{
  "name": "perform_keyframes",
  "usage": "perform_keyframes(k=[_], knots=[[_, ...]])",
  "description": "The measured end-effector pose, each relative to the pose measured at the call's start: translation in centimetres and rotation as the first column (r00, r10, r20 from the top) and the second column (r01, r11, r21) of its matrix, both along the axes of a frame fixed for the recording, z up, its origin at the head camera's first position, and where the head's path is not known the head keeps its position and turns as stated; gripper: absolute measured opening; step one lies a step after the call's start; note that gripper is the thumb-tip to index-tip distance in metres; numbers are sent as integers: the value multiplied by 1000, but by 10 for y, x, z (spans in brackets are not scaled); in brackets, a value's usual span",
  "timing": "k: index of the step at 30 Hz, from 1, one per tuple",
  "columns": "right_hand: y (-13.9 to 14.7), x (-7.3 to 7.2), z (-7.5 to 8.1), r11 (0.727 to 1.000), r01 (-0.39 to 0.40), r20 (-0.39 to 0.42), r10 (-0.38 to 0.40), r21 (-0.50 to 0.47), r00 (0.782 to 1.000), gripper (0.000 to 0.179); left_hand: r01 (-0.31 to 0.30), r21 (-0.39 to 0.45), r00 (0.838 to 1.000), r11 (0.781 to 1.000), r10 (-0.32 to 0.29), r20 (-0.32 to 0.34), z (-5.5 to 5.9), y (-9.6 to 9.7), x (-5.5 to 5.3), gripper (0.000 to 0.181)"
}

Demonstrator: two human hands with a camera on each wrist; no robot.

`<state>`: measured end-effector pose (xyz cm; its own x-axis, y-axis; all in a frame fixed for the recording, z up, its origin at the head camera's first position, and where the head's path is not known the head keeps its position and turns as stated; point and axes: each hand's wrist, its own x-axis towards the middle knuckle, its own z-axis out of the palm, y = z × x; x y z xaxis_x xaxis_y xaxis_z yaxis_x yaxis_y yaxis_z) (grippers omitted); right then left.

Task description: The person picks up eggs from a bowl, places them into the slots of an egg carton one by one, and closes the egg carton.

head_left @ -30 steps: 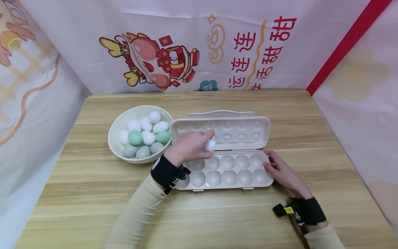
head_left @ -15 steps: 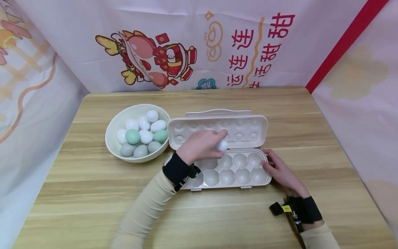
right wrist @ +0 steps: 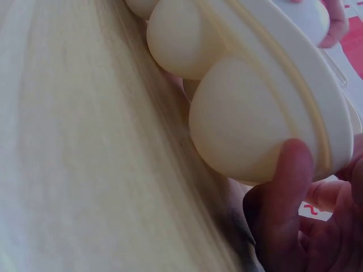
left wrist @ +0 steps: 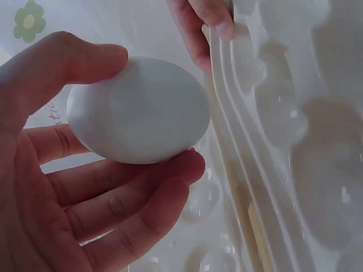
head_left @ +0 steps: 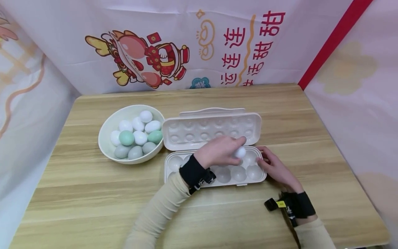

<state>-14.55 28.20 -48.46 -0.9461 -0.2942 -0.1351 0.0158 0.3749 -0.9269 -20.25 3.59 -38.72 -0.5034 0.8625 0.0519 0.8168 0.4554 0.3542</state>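
A white egg (head_left: 240, 152) is held between the thumb and fingers of my left hand (head_left: 219, 151), above the right part of an egg box (head_left: 238, 173). In the left wrist view, the egg (left wrist: 139, 110) lies sideways in the grip, apart from the cups. The box is pale plastic with two rows of round cups; those that show hold nothing, and my left hand and wrist hide some. Its lid (head_left: 211, 130) is folded back behind it. My right hand (head_left: 277, 168) grips the box's right end, one finger (right wrist: 292, 170) against the outside of an end cup.
Left of the box stands a cream bowl (head_left: 105, 138) with several white, green and grey eggs (head_left: 135, 152). Both rest on a wooden table (head_left: 93, 200). A printed cloth (head_left: 174, 20) hangs behind the table's back edge.
My left hand has carried the white egg rightward along the box, from its middle to near its right end. The right hand stays at the box's end. The head view has shifted slightly.
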Motion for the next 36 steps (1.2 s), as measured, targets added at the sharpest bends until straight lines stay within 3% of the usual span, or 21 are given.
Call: perform_keyframes(k=[4, 9, 22, 36], knots=[[1, 0, 0, 1000, -2, -4, 2, -16, 1000, 36, 43, -9, 999, 999, -43, 33, -3, 15, -1, 40], [0, 1, -1, 1000, -7, -25, 7, -14, 1000, 36, 64, -53, 998, 997, -64, 6, -10, 30, -2, 40], [-1, 3, 1, 999, -18, 1, 18, -41, 1000, 39, 7, -160, 999, 987, -12, -33, -20, 49, -3, 40], [0, 6, 3, 1000, -5, -31, 5, 21, 1000, 35, -15, -140, 997, 990, 4, -79, -31, 56, 0, 40]])
